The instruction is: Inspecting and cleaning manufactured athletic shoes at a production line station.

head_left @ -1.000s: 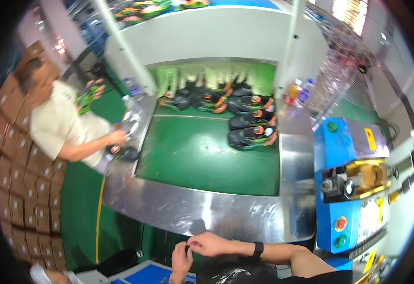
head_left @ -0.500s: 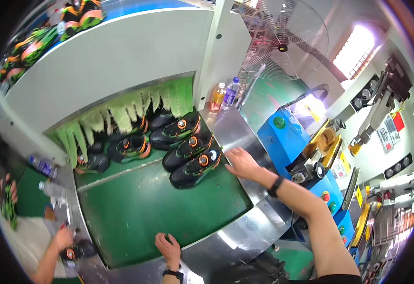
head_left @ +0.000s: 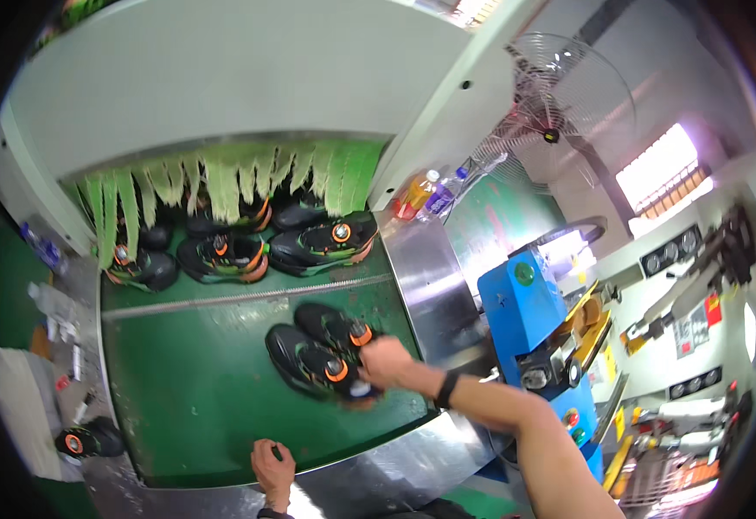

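Right hand (head_left: 384, 362) grip clenched on black mesh sneaker (head_left: 313, 365), left hand (head_left: 272, 463) released on green belt (head_left: 196, 381).

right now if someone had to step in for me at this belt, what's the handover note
Right hand: stretched out over the green belt, gripping the heel ends of the pair of black shoes with orange dials.
Left hand: resting on the belt's near edge, holding nothing that shows.
Pair sits mid-belt, close to the steel side rail. More black shoes wait further up, under the green strip curtain.
Done: this pair has been grabbed but not lifted clear.
Left: taking it off the belt; the shoes by the curtain are untouched.
A single shoe lies off the belt's left side.
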A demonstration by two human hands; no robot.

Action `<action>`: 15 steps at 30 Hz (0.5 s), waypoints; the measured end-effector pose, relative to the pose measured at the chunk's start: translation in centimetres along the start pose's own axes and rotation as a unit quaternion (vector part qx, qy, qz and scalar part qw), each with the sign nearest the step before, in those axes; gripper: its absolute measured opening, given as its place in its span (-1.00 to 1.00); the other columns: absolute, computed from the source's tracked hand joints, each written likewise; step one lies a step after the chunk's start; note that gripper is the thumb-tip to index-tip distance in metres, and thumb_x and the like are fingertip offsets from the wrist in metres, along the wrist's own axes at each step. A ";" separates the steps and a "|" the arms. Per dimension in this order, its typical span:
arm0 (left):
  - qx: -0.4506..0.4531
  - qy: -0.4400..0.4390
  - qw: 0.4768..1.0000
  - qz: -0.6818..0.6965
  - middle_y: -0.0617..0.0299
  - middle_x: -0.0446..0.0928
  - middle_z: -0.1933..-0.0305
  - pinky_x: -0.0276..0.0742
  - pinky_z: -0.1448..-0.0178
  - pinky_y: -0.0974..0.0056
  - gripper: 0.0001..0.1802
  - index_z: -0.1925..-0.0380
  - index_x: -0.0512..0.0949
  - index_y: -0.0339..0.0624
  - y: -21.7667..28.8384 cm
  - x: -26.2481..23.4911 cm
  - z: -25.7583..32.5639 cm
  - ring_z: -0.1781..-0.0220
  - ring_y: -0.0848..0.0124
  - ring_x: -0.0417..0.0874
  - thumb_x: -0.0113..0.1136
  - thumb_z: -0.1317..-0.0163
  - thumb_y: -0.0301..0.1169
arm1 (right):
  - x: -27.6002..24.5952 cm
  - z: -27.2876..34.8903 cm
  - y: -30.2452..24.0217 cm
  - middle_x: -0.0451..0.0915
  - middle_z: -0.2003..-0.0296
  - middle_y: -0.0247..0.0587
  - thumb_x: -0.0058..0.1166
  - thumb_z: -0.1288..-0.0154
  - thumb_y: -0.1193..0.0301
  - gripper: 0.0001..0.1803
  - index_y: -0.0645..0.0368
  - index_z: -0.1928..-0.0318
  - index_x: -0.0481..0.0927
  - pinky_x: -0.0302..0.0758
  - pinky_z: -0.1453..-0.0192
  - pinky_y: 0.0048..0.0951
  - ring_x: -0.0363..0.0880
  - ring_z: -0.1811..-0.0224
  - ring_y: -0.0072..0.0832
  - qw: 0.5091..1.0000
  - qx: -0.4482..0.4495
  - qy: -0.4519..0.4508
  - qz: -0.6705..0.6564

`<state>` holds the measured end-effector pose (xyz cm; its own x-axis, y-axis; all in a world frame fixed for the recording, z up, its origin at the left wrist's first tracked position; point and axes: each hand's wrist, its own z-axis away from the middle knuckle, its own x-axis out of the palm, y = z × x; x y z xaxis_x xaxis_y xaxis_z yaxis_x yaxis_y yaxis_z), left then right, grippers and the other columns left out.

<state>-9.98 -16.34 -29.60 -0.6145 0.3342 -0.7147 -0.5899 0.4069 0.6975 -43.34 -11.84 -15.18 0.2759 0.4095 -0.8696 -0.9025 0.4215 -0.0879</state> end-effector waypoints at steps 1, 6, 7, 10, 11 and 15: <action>-0.015 0.011 1.000 0.011 0.05 0.47 0.31 0.41 0.14 0.01 -0.90 0.40 0.45 -0.23 -1.1 0.4 0.4 0.29 0.03 0.51 0.18 -0.10 -0.56 | 1.5 2.4 -1.6 0.67 0.46 0.05 0.13 -0.10 0.19 -0.70 0.19 0.47 0.68 0.64 0.22 -0.10 0.70 0.34 -0.05 0.997 0.051 -0.025 -0.058; -0.058 -0.024 0.991 0.122 0.07 0.51 0.35 0.49 0.28 0.22 -0.92 0.39 0.50 -0.26 4.2 -1.6 0.7 0.37 0.27 0.58 0.21 -0.12 -0.54 | 10.6 20.6 -3.1 0.65 0.44 0.05 0.26 0.06 0.14 -0.65 0.19 0.42 0.63 0.62 0.26 -0.07 0.68 0.34 -0.02 0.945 0.181 0.122 -0.243; -0.084 -0.089 0.978 0.169 0.11 0.56 0.22 0.52 0.24 0.29 -0.79 0.23 0.50 -0.27 5.0 -2.4 1.4 0.26 0.40 0.60 0.24 -0.10 -0.54 | 9.0 23.3 -4.3 0.65 0.49 0.03 0.27 0.06 0.14 -0.65 0.19 0.44 0.64 0.63 0.27 -0.08 0.68 0.36 -0.01 0.943 0.209 0.094 -0.242; -0.039 -0.320 0.877 0.355 -0.21 0.11 -0.44 0.23 -0.46 0.06 0.11 -0.45 -0.10 -0.32 6.0 -0.4 5.5 -0.46 0.04 0.19 0.44 -0.06 -0.28 | 12.1 26.2 -4.8 0.68 0.43 0.13 0.15 -0.14 -0.01 -0.49 0.26 0.32 0.70 0.63 0.21 -0.06 0.71 0.32 0.00 0.954 0.152 -0.082 -0.246; -0.117 -0.378 0.829 0.394 -0.22 -0.05 -0.52 -0.02 -0.56 0.02 0.15 -0.45 -0.18 -0.42 11.6 -1.4 6.6 -0.58 0.05 -0.03 0.43 -0.10 -0.23 | 14.4 27.2 -4.8 0.68 0.42 0.15 0.07 -0.21 -0.01 -0.47 0.30 0.32 0.69 0.62 0.18 -0.03 0.71 0.31 0.02 0.950 0.132 -0.101 -0.266; 0.144 -0.144 0.927 0.316 -0.10 0.55 -0.15 0.42 -0.25 0.08 -0.41 -0.24 0.37 -0.32 11.8 -3.3 -1.7 -0.21 0.13 0.56 0.23 -0.28 -0.27 | 12.7 31.0 -3.2 0.65 0.42 0.15 -0.02 -0.32 0.16 -0.61 0.29 0.29 0.61 0.57 0.26 0.03 0.66 0.34 0.04 0.949 -0.018 -0.074 -0.305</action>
<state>-15.77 -14.09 -18.90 -0.6003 0.7787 -0.1823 0.0289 0.2490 0.9681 -26.75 17.09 -10.90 0.7914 0.2092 -0.5744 -0.5706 0.5899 -0.5714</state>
